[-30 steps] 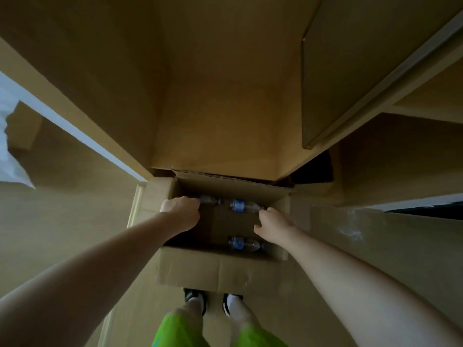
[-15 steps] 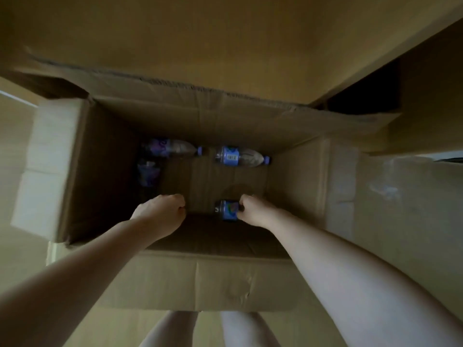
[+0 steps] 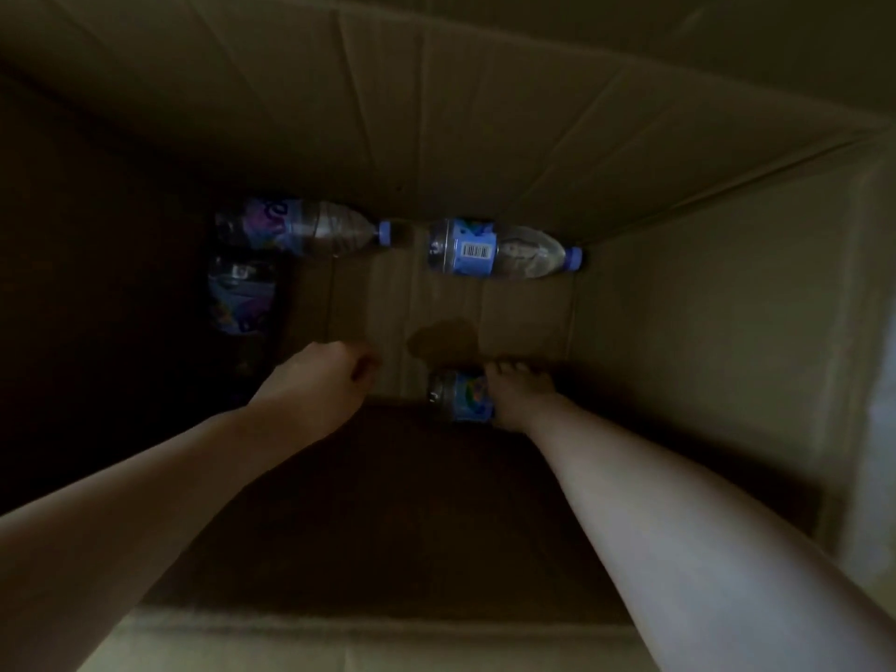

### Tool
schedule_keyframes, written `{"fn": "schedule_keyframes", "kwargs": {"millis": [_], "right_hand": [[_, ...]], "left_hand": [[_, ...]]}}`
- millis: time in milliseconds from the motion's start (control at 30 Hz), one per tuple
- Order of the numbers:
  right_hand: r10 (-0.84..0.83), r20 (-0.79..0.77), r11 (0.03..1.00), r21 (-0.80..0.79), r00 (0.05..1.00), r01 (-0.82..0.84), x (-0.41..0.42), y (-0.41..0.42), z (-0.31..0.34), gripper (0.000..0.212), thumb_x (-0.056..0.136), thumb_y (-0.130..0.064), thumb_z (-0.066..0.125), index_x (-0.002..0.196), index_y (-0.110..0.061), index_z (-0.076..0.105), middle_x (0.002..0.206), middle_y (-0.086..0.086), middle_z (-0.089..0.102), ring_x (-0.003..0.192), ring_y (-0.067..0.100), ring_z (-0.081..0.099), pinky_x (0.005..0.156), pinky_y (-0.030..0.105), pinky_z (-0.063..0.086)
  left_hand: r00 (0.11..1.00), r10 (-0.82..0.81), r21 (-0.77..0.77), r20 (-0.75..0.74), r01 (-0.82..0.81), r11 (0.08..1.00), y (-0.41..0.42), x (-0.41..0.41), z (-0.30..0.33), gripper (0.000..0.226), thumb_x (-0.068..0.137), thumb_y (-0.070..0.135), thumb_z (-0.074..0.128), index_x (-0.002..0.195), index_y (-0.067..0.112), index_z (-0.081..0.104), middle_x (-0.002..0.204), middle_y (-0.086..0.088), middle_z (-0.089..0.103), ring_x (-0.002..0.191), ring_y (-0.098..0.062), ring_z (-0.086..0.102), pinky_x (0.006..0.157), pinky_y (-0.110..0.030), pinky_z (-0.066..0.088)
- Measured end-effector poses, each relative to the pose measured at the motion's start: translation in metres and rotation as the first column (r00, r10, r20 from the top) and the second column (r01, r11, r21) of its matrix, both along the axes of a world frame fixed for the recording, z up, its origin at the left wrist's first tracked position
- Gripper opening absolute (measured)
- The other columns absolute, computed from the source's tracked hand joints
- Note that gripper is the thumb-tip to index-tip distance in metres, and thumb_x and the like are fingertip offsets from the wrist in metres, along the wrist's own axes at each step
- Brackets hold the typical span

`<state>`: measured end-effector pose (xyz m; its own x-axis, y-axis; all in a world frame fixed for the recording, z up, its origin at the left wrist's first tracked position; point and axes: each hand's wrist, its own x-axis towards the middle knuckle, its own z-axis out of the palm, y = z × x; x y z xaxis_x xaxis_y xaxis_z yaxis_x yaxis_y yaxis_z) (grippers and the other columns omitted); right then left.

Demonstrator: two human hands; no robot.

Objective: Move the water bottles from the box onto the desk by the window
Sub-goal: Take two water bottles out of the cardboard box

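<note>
I look down into a deep cardboard box (image 3: 485,114). Several clear water bottles with blue labels and caps lie on its floor. One bottle (image 3: 494,251) lies along the far wall at the right, another (image 3: 300,227) beside it to the left, and a third (image 3: 241,295) sits in the dark left corner. My right hand (image 3: 516,392) is wrapped round a fourth bottle (image 3: 458,397) near the front wall, hiding most of it. My left hand (image 3: 317,380) hovers above the box floor with its fingers curled and holds nothing.
The box walls rise close on all sides, and the left side is in deep shadow. A dark stain (image 3: 443,339) marks the floor of the box between the bottles. The front rim of the box (image 3: 339,628) runs below my forearms.
The view has dropped deeper into the box, which now fills the frame. My right hand has closed round the front bottle. My left hand stays curled next to it.
</note>
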<state>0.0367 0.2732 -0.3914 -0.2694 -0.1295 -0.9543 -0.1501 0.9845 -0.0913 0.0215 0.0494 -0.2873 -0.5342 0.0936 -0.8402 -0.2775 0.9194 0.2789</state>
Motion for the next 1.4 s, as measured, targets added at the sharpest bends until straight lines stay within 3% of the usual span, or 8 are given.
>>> {"fn": "schedule_keyframes", "kwargs": {"millis": [400,633,867,967,1067,1233,1300,1400], "right_hand": [[-0.045,-0.047,0.946,-0.324,0.998,0.027,-0.015,-0.001,0.065,0.069,0.076,-0.027,0.076,0.135,-0.018,0.041,0.136,0.004,0.045,0.126,0.027,0.037,0.102,0.035,0.036],[0.038,-0.194,0.773,-0.616,0.980,-0.152,-0.052,-0.035,0.146,0.073,0.073,-0.018,0.079,0.135,-0.013,0.043,0.136,0.004,0.046,0.127,0.022,0.036,0.106,0.033,0.036],[-0.210,-0.260,0.674,-0.737,0.942,-0.053,-0.051,-0.049,0.159,0.074,0.082,-0.026,0.075,0.144,-0.018,0.035,0.145,0.004,0.039,0.136,0.015,0.030,0.110,0.028,0.029],[-0.613,-0.261,0.666,-0.679,0.746,0.309,-0.056,-0.050,0.125,0.056,0.092,-0.029,0.065,0.139,-0.011,0.042,0.133,0.005,0.045,0.124,0.016,0.044,0.098,0.016,0.031],[-0.905,-0.085,0.405,-0.469,0.416,0.785,-0.074,-0.049,0.081,0.036,0.100,-0.027,0.051,0.131,-0.008,0.047,0.115,0.006,0.056,0.113,0.024,0.056,0.086,0.024,0.040],[-0.785,0.196,-0.616,-0.148,-0.587,0.774,-0.118,-0.058,0.030,0.056,0.094,-0.038,0.060,0.140,-0.015,0.040,0.135,0.011,0.053,0.118,0.028,0.056,0.093,0.041,0.052],[-0.704,0.189,-0.709,-0.132,-0.684,0.693,-0.126,-0.059,0.012,0.063,0.089,-0.045,0.066,0.138,-0.017,0.040,0.137,0.010,0.051,0.110,0.028,0.056,0.073,0.044,0.056],[-0.750,0.181,-0.659,-0.113,-0.637,0.744,-0.114,-0.058,0.001,0.063,0.093,-0.042,0.061,0.144,-0.018,0.034,0.146,0.011,0.043,0.129,0.029,0.047,0.100,0.047,0.048]], "left_hand": [[1.000,-0.016,0.043,0.009,0.015,0.999,0.006,0.000,0.047,0.033,0.095,0.025,0.052,0.127,0.034,0.051,0.116,0.006,0.063,0.099,-0.013,0.062,0.086,-0.037,0.054],[0.983,0.016,0.121,0.182,-0.039,0.992,0.021,-0.013,0.074,0.074,0.067,0.044,0.081,0.128,0.027,0.044,0.121,0.007,0.057,0.107,-0.011,0.056,0.091,-0.029,0.050],[0.995,-0.040,-0.171,0.090,0.055,0.984,0.017,-0.014,0.070,0.089,0.069,0.055,0.073,0.136,0.025,0.022,0.123,0.003,0.057,0.105,-0.016,0.060,0.079,-0.030,0.049],[0.961,0.246,-0.180,0.124,-0.222,0.958,0.001,-0.007,0.047,0.069,0.068,0.051,0.076,0.120,0.027,0.037,0.109,0.005,0.059,0.098,-0.017,0.060,0.081,-0.031,0.050],[0.858,0.493,-0.103,0.143,-0.483,0.870,-0.017,-0.001,0.022,0.069,0.063,0.045,0.082,0.116,0.027,0.042,0.104,0.005,0.061,0.097,-0.018,0.061,0.091,-0.040,0.051],[0.806,0.587,-0.106,0.077,-0.579,0.809,-0.032,0.012,-0.015,0.061,0.061,0.045,0.083,0.104,0.031,0.041,0.099,0.006,0.061,0.093,-0.018,0.061,0.090,-0.042,0.052],[0.791,0.610,-0.095,0.049,-0.605,0.791,-0.036,0.016,-0.025,0.062,0.059,0.044,0.083,0.104,0.032,0.041,0.099,0.005,0.062,0.092,-0.019,0.062,0.089,-0.043,0.052],[0.784,0.619,-0.082,0.038,-0.615,0.784,-0.040,0.020,-0.030,0.062,0.062,0.043,0.083,0.105,0.032,0.040,0.098,0.005,0.062,0.092,-0.020,0.063,0.087,-0.044,0.053]]}}
